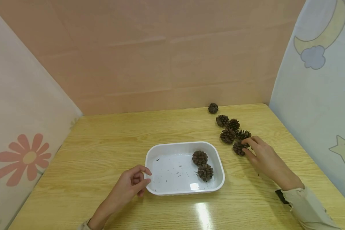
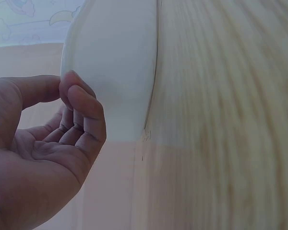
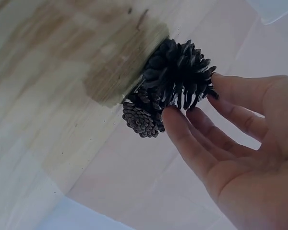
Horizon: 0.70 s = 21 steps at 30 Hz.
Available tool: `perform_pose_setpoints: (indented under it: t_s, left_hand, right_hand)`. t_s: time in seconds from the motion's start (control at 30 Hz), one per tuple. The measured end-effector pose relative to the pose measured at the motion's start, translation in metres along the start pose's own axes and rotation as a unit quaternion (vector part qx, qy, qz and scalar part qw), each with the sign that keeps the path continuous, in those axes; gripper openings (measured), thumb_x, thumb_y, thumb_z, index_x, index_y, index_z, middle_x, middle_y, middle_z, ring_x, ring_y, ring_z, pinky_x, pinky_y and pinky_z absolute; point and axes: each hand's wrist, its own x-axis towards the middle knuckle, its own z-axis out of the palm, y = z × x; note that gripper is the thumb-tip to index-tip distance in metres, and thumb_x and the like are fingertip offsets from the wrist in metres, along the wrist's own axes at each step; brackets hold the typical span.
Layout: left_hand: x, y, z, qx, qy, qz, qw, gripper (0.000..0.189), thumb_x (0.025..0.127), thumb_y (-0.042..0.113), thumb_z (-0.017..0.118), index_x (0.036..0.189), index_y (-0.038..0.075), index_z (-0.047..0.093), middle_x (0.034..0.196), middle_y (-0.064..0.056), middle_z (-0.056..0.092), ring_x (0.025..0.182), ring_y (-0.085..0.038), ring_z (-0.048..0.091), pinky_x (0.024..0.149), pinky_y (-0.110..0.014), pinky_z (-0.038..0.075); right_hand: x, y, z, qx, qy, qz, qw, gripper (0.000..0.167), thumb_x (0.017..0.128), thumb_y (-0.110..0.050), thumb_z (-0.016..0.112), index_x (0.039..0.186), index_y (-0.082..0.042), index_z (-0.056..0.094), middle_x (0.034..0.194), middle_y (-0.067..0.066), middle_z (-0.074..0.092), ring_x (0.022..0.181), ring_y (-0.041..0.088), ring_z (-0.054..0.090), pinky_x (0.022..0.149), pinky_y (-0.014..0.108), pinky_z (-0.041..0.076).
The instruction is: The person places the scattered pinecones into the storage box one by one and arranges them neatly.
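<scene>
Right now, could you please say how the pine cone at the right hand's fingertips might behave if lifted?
The pine cone is probably light and stiff, given its open, woody scales. Its rounded outline suggests it may roll; jutting scales should help the right hand grip.

The tray (image 1: 169, 172) is smooth, glossy plastic; the pine cones (image 1: 205, 172) look woody, rough and matt. The wood-grain tabletop (image 1: 109, 143) is smooth with a glossy sheen; the creased backdrop (image 1: 126, 64) and the right sleeve (image 1: 309, 206) look like matt cloth.
</scene>
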Motion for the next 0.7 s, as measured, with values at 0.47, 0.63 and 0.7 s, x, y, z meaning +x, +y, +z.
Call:
perform_pose_setpoints:
  t_s: [0.47, 0.63, 0.7]
  left_hand:
    - [0.0014, 0.0008, -0.0001, 0.020, 0.003, -0.005, 0.9998, 0.028, 0.096, 0.011, 0.067, 0.115, -0.006, 0.057, 0.073, -0.008, 0.053, 0.056, -0.013, 0.057, 0.051, -0.029, 0.054]
    - [0.0014, 0.0003, -0.0005, 0.015, 0.002, -0.004, 0.9999, 0.029, 0.096, 0.012, 0.068, 0.115, -0.006, 0.056, 0.073, -0.008, 0.053, 0.056, -0.013, 0.057, 0.051, -0.029, 0.054]
    - [0.0013, 0.0004, -0.0007, 0.013, 0.001, -0.004, 0.9999, 0.029, 0.096, 0.012, 0.068, 0.115, -0.006, 0.056, 0.073, -0.008, 0.053, 0.056, -0.013, 0.057, 0.051, -0.029, 0.054]
  right_hand:
    - [0.0005, 0.0006, 0.0015, -0.013, 0.003, -0.010, 0.9999, 0.018, 0.085, 0.006, 0.073, 0.100, -0.001, 0.067, 0.096, 0.012, 0.061, 0.072, 0.022, 0.059, 0.056, 0.038, 0.050]
    - [0.0011, -0.0017, -0.0001, -0.009, 0.012, -0.008, 0.9999, 0.017, 0.085, 0.006, 0.072, 0.100, -0.001, 0.067, 0.096, 0.012, 0.063, 0.074, 0.026, 0.063, 0.058, 0.040, 0.053]
    - [0.0018, -0.0033, -0.0019, -0.003, 0.017, -0.007, 0.9998, 0.018, 0.085, 0.006, 0.072, 0.100, -0.001, 0.067, 0.097, 0.013, 0.064, 0.076, 0.028, 0.064, 0.059, 0.042, 0.054]
